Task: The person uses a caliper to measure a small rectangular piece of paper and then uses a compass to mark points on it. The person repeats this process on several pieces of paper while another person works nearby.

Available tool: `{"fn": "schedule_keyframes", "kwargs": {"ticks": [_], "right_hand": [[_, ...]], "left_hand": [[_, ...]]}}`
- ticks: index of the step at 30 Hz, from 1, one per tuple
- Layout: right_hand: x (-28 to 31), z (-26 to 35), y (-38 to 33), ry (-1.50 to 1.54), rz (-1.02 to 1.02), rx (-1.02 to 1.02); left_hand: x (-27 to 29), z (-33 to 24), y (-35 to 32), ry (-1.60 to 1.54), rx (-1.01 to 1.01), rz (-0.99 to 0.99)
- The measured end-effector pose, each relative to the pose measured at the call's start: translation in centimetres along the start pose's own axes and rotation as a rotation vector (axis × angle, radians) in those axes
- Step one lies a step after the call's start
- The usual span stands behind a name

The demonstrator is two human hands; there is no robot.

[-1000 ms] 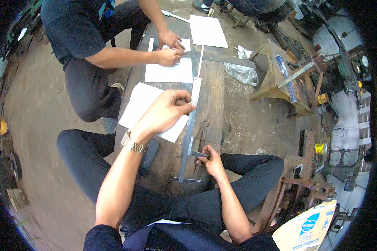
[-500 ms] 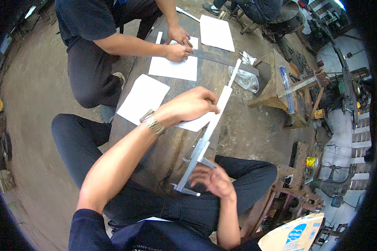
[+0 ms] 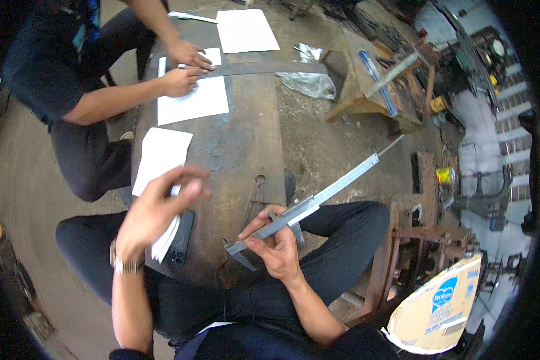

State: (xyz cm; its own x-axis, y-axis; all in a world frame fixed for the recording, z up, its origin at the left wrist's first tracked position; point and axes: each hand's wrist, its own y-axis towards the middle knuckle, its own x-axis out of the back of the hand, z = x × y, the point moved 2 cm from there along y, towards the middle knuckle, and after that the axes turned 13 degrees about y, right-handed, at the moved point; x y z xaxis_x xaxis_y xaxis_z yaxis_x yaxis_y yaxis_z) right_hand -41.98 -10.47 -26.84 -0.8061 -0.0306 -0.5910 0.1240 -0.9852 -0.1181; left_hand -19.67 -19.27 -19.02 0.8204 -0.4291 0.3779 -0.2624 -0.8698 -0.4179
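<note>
My right hand [image 3: 276, 252] is closed around a metal vernier caliper [image 3: 336, 186], near its jaw end. The caliper tilts up to the right, with its thin depth rod sticking out at the far end. My left hand [image 3: 162, 207], with a metal-band watch on the wrist, hovers over the near end of some white paper sheets [image 3: 162, 153]. Its fingers are apart and somewhat blurred, and I see nothing held in them. A dark phone [image 3: 180, 240] lies beside the papers, partly hidden by them.
Across the wooden bench [image 3: 240, 132], a co-worker's hands [image 3: 186, 72] press on white paper [image 3: 198, 102] beside a long dark metal strip [image 3: 252, 68]. A wire tool [image 3: 258, 189] lies near the caliper. A clear plastic bag [image 3: 309, 84] and wooden stand [image 3: 354, 90] are farther right.
My left hand has let go of the caliper's beam and drawn back left over the papers. My right hand has taken hold of the caliper, which has swung to a flatter tilt. The view has shifted.
</note>
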Motion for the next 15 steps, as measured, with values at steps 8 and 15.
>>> {"fn": "schedule_keyframes", "kwargs": {"ticks": [8, 15], "right_hand": [[-1.3, 1.3, 1.3, -0.012, -0.036, -0.038], [-0.1, 4.7, -2.6, -1.188, 0.341, 0.0]], "left_hand": [[-9.1, 3.1, -3.2, -0.313, -0.077, 0.089], [-6.7, 2.9, -4.6, -0.571, 0.048, 0.113]]}}
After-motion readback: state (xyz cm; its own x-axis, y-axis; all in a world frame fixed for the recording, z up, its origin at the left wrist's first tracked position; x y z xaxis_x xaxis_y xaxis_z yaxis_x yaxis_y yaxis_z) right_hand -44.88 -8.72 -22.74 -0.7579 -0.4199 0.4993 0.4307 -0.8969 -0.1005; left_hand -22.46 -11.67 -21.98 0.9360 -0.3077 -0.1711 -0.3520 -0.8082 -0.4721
